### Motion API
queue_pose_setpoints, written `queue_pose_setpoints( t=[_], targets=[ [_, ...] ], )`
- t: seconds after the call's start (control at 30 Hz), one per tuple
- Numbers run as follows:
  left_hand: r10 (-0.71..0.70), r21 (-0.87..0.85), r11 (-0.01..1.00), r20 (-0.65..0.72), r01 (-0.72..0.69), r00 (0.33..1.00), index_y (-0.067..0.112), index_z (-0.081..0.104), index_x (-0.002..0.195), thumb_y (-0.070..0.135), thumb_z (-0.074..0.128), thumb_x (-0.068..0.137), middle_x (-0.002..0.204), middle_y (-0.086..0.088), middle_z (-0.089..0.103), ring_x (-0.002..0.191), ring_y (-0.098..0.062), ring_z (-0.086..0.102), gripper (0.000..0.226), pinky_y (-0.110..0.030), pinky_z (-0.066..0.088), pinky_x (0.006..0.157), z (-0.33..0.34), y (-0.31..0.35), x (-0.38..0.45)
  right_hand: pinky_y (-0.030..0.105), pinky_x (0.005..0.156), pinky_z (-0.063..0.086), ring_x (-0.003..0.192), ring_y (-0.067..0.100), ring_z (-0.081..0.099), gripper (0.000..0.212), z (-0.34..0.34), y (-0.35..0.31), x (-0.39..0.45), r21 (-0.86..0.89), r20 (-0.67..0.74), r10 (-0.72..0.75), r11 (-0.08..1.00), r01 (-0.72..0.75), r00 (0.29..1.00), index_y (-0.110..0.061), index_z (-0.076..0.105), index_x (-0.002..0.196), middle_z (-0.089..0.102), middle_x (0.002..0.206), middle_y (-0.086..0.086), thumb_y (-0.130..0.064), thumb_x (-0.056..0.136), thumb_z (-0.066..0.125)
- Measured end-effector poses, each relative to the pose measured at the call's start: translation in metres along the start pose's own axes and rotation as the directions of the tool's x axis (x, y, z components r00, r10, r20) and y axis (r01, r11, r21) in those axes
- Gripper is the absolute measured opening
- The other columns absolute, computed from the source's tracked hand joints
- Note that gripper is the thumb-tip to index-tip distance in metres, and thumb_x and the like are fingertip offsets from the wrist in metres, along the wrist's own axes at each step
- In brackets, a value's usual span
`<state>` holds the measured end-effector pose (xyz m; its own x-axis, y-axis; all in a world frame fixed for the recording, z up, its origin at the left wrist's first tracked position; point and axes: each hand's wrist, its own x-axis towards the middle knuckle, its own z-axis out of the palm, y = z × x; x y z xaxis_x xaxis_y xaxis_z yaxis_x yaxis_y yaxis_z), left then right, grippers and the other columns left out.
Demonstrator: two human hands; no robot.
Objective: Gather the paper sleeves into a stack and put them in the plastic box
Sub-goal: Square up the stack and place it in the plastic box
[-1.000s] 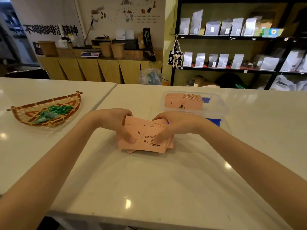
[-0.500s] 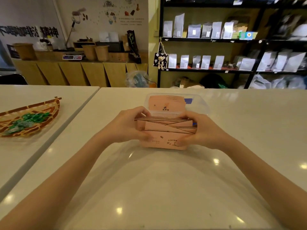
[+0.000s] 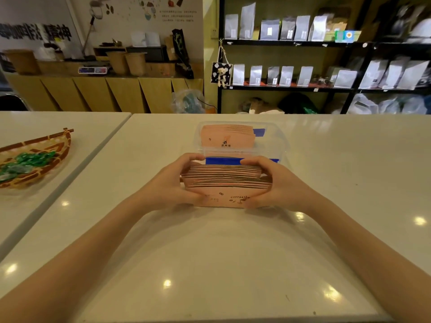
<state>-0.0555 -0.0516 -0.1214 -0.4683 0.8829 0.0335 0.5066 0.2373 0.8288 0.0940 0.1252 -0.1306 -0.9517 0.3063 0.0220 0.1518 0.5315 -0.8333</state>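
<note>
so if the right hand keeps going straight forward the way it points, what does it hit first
Most likely the near wall of the plastic box, just beyond the right hand holding the stack of sleeves; the gap is hard to judge.

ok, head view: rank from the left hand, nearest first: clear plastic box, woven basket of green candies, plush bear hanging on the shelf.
1. Clear plastic box: just beyond the left hand, table centre.
2. Woven basket of green candies: far left, neighbouring table.
3. Plush bear: background shelf post.

Paper sleeves (image 3: pixel 225 183): salmon pink, dark printed coffee doodles and lettering on the front face. Plastic box (image 3: pixel 275 145), at 12 o'clock from them: clear, blue strip along its near edge. Tabletop (image 3: pixel 210 264): glossy white. Basket (image 3: pixel 46 145) at 9 o'clock: brown-and-tan weave, green-wrapped pieces (image 3: pixel 25 162) inside.
</note>
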Motion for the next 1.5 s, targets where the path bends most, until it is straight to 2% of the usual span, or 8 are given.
queue_pose_setpoints(
  t=[0.2,0.4,0.57,0.73,0.93,1.07,1.3,1.5],
  targets=[
    [-0.053,-0.139,0.989,-0.026,0.049,0.998,0.036,0.031,0.121,0.008,0.074,0.066,0.101,0.024,0.049,0.091,0.001,0.054,0.076,-0.004,0.048,0.064,0.005,-0.006,-0.003,0.026,0.088,0.052,0.111,0.010,0.054,0.080,0.001,0.006,-0.001,0.142,-0.007,0.036,0.989,-0.034,0.999,-0.032,0.040,0.125,0.053,0.125,-0.008,-0.014,0.059,0.081],
    [-0.092,-0.336,0.940,-0.102,0.053,0.990,0.028,0.040,0.117,-0.005,0.064,0.067,0.108,0.012,0.059,0.091,-0.001,0.061,0.064,-0.012,0.052,0.067,0.016,-0.017,-0.001,0.021,0.067,0.057,0.093,0.006,0.064,0.069,0.009,0.007,-0.004,0.431,-0.050,0.077,0.901,-0.048,0.996,-0.029,0.046,0.121,0.060,0.109,-0.015,0.004,0.066,0.072],
    [-0.098,-0.440,0.898,-0.190,0.004,0.977,0.024,0.037,0.115,-0.013,0.047,0.074,0.102,0.007,0.058,0.088,-0.006,0.060,0.056,-0.014,0.052,0.062,0.032,-0.015,-0.003,0.041,0.085,0.055,0.107,0.017,0.059,0.074,0.028,0.007,-0.002,0.535,-0.125,0.122,0.844,-0.036,0.985,-0.027,0.043,0.126,0.058,0.120,-0.002,0.009,0.065,0.065],
    [-0.056,-0.467,0.881,-0.258,-0.074,0.965,0.026,0.035,0.114,-0.015,0.037,0.076,0.107,0.007,0.056,0.096,-0.006,0.057,0.056,-0.010,0.050,0.064,0.039,-0.006,-0.007,0.025,0.073,0.055,0.099,0.010,0.059,0.075,0.042,-0.001,-0.004,0.488,-0.257,0.084,0.871,0.054,0.963,-0.027,0.038,0.125,0.057,0.111,-0.007,0.002,0.062,0.067],
    [-0.071,-0.440,0.895,-0.305,-0.074,0.950,0.026,0.036,0.118,-0.012,0.039,0.078,0.111,0.007,0.053,0.100,-0.009,0.055,0.055,-0.009,0.051,0.063,0.039,0.000,-0.007,0.011,0.067,0.053,0.094,0.003,0.056,0.070,0.036,-0.006,-0.004,0.428,-0.210,0.044,0.902,0.052,0.977,-0.029,0.035,0.120,0.053,0.104,-0.017,0.004,0.068,0.067],
    [-0.137,-0.448,0.894,-0.290,-0.008,0.947,0.029,0.029,0.129,-0.009,0.046,0.078,0.109,0.014,0.049,0.101,-0.011,0.053,0.066,-0.011,0.053,0.059,0.040,-0.001,-0.005,0.013,0.073,0.053,0.099,0.005,0.056,0.083,0.035,-0.004,-0.005,0.419,-0.161,0.052,0.908,0.021,0.986,-0.028,0.030,0.130,0.051,0.107,-0.018,-0.003,0.064,0.073],
    [-0.150,-0.525,0.851,-0.250,-0.004,0.957,0.031,0.035,0.125,-0.011,0.037,0.080,0.109,0.013,0.053,0.103,-0.010,0.053,0.062,-0.025,0.049,0.079,0.039,-0.006,-0.003,0.034,0.085,0.053,0.103,0.013,0.058,0.068,0.042,-0.001,0.002,0.520,-0.257,0.142,0.854,0.013,0.956,-0.026,0.035,0.130,0.057,0.104,-0.013,0.009,0.075,0.054],
    [-0.125,-0.509,0.861,-0.216,-0.003,0.968,0.031,0.042,0.116,-0.012,0.036,0.077,0.104,0.009,0.060,0.098,-0.009,0.059,0.058,-0.028,0.051,0.080,0.038,-0.007,-0.004,0.016,0.068,0.054,0.093,0.006,0.060,0.067,0.040,0.002,-0.002,0.455,-0.235,0.067,0.889,0.049,0.970,-0.029,0.026,0.129,0.057,0.104,-0.013,0.009,0.078,0.050]
  ],
)
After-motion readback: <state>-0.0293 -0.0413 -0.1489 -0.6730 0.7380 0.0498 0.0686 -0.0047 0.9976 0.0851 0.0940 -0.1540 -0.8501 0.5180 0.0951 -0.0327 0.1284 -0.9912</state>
